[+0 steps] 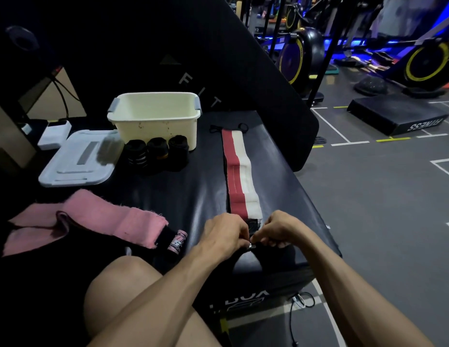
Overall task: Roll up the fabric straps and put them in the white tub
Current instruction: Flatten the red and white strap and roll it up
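The red-and-white strap [239,171] lies flat along the black bench [193,191], its near end at my hands. My left hand [224,235] and right hand [277,230] both pinch that end, each grip curled tight on it. Three rolled black straps [157,152] stand touching against the near wall of the white tub [155,116]. Its lid [78,159] lies left, a pink strap [93,221] loose nearer me.
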Demonstrator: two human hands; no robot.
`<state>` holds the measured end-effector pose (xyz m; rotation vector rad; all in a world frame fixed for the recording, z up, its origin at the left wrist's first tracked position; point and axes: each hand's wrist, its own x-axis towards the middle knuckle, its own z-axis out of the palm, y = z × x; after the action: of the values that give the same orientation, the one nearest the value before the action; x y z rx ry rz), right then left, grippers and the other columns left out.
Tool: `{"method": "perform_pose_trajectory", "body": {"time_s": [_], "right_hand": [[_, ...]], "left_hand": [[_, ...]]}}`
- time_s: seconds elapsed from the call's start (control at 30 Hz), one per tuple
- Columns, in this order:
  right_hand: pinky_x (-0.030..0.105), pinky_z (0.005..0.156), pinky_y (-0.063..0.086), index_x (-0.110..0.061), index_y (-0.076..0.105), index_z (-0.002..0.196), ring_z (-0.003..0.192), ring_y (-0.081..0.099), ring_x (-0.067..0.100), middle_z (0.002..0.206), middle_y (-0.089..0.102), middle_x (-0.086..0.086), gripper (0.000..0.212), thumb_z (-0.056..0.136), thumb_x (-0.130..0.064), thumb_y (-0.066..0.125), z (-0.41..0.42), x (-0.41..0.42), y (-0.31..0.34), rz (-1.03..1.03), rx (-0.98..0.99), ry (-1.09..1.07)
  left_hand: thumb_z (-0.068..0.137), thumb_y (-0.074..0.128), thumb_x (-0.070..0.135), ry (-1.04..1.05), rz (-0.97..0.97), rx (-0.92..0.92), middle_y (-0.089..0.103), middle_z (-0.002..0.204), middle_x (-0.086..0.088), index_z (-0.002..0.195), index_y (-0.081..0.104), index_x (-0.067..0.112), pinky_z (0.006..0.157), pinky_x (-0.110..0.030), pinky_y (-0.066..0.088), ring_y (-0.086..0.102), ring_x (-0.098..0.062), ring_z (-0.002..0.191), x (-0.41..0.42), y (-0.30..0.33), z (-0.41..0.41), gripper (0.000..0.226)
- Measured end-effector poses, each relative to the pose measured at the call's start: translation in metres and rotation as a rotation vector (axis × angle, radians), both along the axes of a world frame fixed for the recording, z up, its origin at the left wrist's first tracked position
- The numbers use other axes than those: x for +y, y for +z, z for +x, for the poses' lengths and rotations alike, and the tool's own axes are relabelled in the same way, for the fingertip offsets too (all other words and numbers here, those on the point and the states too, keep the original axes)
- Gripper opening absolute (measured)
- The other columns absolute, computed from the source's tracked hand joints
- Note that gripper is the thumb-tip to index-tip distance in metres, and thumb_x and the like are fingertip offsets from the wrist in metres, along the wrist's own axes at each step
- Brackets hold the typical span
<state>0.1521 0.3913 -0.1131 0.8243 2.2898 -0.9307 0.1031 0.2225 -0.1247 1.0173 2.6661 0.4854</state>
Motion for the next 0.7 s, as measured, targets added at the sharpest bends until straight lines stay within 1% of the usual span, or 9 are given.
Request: {"method": "perform_pose_trajectory", "body": {"time_s": [0.13,0.23,0.33,0.4,0.5,0.57,0.6,0.67,0.7], "right_hand": [[0.023,0.051,0.041,-0.017,0.066,0.063,0.045,0.049,0.01,0.05,0.059,-0.004,0.029,0.078,-0.032,0.085,0.0,0.001,-0.001,-0.006,0.003,-0.006],[0.022,0.049,0.042,-0.014,0.066,0.06,0.042,0.05,0.009,0.049,0.059,-0.003,0.031,0.076,-0.03,0.088,0.005,0.002,-0.006,-0.007,0.066,-0.029],[0.025,0.053,0.045,-0.01,0.069,0.063,0.049,0.057,0.01,0.054,0.066,-0.001,0.03,0.071,-0.031,0.088,0.022,0.003,-0.022,-0.021,0.3,-0.051],[0.029,0.056,0.049,-0.014,0.07,0.066,0.052,0.064,0.009,0.059,0.07,-0.003,0.029,0.07,-0.036,0.089,0.036,-0.001,-0.032,0.043,0.471,-0.07],[0.029,0.058,0.05,-0.022,0.069,0.065,0.057,0.064,0.002,0.062,0.069,-0.01,0.027,0.073,-0.039,0.089,0.049,-0.009,-0.045,0.148,0.669,-0.09],[0.02,0.06,0.046,-0.026,0.069,0.069,0.066,0.062,-0.001,0.068,0.068,-0.015,0.024,0.073,-0.041,0.089,0.053,-0.009,-0.051,0.183,0.773,-0.047],[0.018,0.061,0.045,-0.027,0.07,0.073,0.069,0.062,0.0,0.071,0.068,-0.015,0.024,0.073,-0.042,0.088,0.054,-0.007,-0.054,0.177,0.815,-0.01],[0.023,0.062,0.048,-0.028,0.07,0.079,0.071,0.061,0.004,0.077,0.066,-0.014,0.026,0.073,-0.049,0.085,0.057,-0.004,-0.06,0.194,0.865,0.07],[0.027,0.062,0.049,-0.028,0.069,0.081,0.07,0.06,0.005,0.079,0.064,-0.013,0.03,0.075,-0.055,0.079,0.057,-0.003,-0.062,0.241,0.868,0.105]], "left_hand": [[0.075,0.081,0.056,-0.063,-0.079,0.051,0.072,0.102,0.009,0.102,0.074,0.038,0.073,-0.03,0.038,0.065,-0.017,0.101,0.0,0.0,0.001,0.033],[0.078,0.079,0.052,-0.055,-0.081,0.066,0.072,0.104,0.008,0.102,0.075,0.038,0.075,-0.031,0.041,0.065,-0.019,0.102,0.0,-0.001,0.002,0.028],[0.08,0.075,0.053,-0.034,-0.045,0.057,0.073,0.101,0.009,0.098,0.075,0.038,0.076,-0.031,0.044,0.066,-0.018,0.099,-0.001,-0.003,0.003,0.024],[0.08,0.073,0.054,-0.023,-0.021,0.051,0.073,0.1,0.009,0.097,0.074,0.038,0.076,-0.032,0.045,0.067,-0.017,0.097,-0.002,-0.004,0.003,0.024],[0.081,0.069,0.056,-0.022,-0.005,0.05,0.074,0.1,0.01,0.098,0.074,0.037,0.077,-0.032,0.045,0.067,-0.016,0.098,-0.003,-0.006,0.003,0.025],[0.082,0.067,0.057,-0.019,0.0,0.038,0.074,0.101,0.01,0.099,0.074,0.036,0.077,-0.032,0.044,0.067,-0.015,0.099,-0.003,-0.007,0.002,0.027],[0.082,0.067,0.058,-0.015,0.003,0.029,0.074,0.1,0.011,0.099,0.074,0.036,0.077,-0.031,0.044,0.067,-0.015,0.099,-0.004,-0.007,0.001,0.028],[0.082,0.066,0.06,-0.012,0.009,0.011,0.074,0.1,0.011,0.098,0.073,0.036,0.076,-0.031,0.043,0.067,-0.014,0.098,-0.004,-0.005,-0.001,0.03],[0.083,0.066,0.059,-0.009,0.011,0.0,0.074,0.1,0.011,0.098,0.074,0.036,0.075,-0.031,0.042,0.067,-0.014,0.098,-0.004,-0.005,-0.001,0.029]]}}
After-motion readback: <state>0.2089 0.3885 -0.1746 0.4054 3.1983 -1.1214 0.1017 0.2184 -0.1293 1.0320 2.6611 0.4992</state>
